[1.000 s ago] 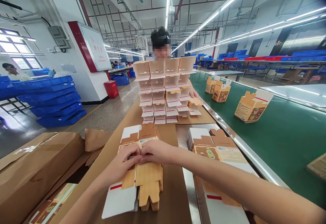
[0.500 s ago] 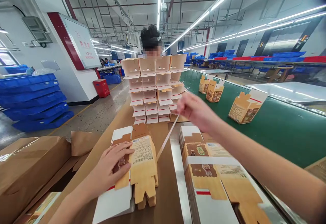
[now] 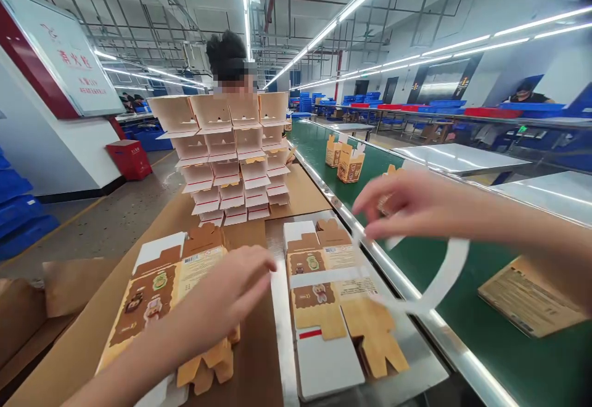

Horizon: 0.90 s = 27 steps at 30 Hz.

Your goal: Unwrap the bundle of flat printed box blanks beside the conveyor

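- While the left hand [image 3: 226, 299] hovers over the near stack of flat cartons [image 3: 161, 296] on the brown bench [image 3: 259, 357], its fingers are stretched out and loose, clasping nothing.
- Just to the right, a second stack of flat cartons [image 3: 324, 308] lies on a metal strip of the bench, printed side up with white and tan flaps.
- The right hand [image 3: 402, 203] is raised above the edge of the green belt [image 3: 509, 345], its fingers pinched on one end of a white strap [image 3: 439, 283], which curls down in a loop and ends over the second stack.
- A single flat carton [image 3: 530, 299] lies on the belt at the right.
- Farther along the bench stands a tower of opened boxes [image 3: 226, 154], stacked in rows.
- Two upright boxes [image 3: 345, 159] stand on the belt beyond.
- Behind the tower a person's dark hair [image 3: 226, 55] shows.
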Motion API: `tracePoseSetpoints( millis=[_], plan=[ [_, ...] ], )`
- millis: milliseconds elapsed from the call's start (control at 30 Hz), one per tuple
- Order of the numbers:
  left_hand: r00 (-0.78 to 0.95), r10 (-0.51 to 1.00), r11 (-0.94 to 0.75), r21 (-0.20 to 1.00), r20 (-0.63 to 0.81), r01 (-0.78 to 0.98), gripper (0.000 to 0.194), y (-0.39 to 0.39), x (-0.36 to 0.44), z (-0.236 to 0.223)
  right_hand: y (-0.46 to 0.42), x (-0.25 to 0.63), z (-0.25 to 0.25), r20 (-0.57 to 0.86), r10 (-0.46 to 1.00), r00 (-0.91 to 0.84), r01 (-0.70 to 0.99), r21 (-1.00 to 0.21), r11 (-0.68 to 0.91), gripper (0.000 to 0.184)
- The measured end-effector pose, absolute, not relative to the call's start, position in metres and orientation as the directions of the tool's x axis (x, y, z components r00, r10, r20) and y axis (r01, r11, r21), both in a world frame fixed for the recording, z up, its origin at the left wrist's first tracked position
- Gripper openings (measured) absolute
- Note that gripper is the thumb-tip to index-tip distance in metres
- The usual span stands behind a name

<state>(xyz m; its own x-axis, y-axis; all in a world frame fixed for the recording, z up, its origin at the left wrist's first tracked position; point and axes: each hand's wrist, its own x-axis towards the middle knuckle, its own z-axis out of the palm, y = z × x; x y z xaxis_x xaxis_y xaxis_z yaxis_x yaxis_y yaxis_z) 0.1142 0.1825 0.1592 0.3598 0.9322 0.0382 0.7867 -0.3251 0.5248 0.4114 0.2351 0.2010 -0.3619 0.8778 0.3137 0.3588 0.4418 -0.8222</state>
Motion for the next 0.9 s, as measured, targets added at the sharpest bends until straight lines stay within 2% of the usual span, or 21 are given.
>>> tracePoseSetpoints(
  millis=[67,133,200,300,433,533,600,700,900],
  plan=[
    [0.457,0.888,-0.372,0.515,-0.044,0.772,0.024,0.196,0.159,0.161,0.232,0.402,0.179,0.059,0.848,-0.527,0.593,-0.688,0.417,0.017],
    [0.485,0.869,-0.382,0.487,-0.100,0.785,0.015,0.206,0.191,0.156,0.229,0.391,0.160,-0.095,0.837,-0.539,0.723,-0.561,0.403,0.025],
    [0.475,0.871,-0.370,0.463,-0.130,0.805,0.005,0.212,0.207,0.148,0.225,0.383,0.147,-0.138,0.846,-0.516,0.777,-0.491,0.394,0.027],
    [0.473,0.867,-0.338,0.513,-0.155,0.789,0.012,0.218,0.209,0.137,0.225,0.378,0.140,-0.168,0.823,-0.542,0.782,-0.459,0.422,0.024],
    [0.528,0.825,-0.217,0.750,-0.202,0.625,0.027,0.222,0.200,0.127,0.236,0.382,0.135,-0.159,0.715,-0.681,0.663,-0.549,0.509,0.028],
    [0.522,0.815,-0.020,0.887,-0.253,0.461,0.027,0.222,0.200,0.117,0.247,0.388,0.123,-0.047,0.641,-0.766,0.486,-0.695,0.530,0.021],
    [0.469,0.839,0.095,0.923,-0.276,0.374,0.027,0.221,0.203,0.110,0.253,0.391,0.112,0.039,0.619,-0.784,0.364,-0.779,0.510,0.020],
    [0.371,0.889,0.177,0.949,-0.268,0.261,0.029,0.217,0.207,0.103,0.259,0.394,0.099,0.114,0.628,-0.770,0.248,-0.854,0.458,0.027],
    [0.206,0.936,0.261,0.955,-0.285,0.137,0.027,0.201,0.219,0.100,0.258,0.389,0.095,0.176,0.705,-0.687,0.172,-0.903,0.394,0.055]
  ],
)
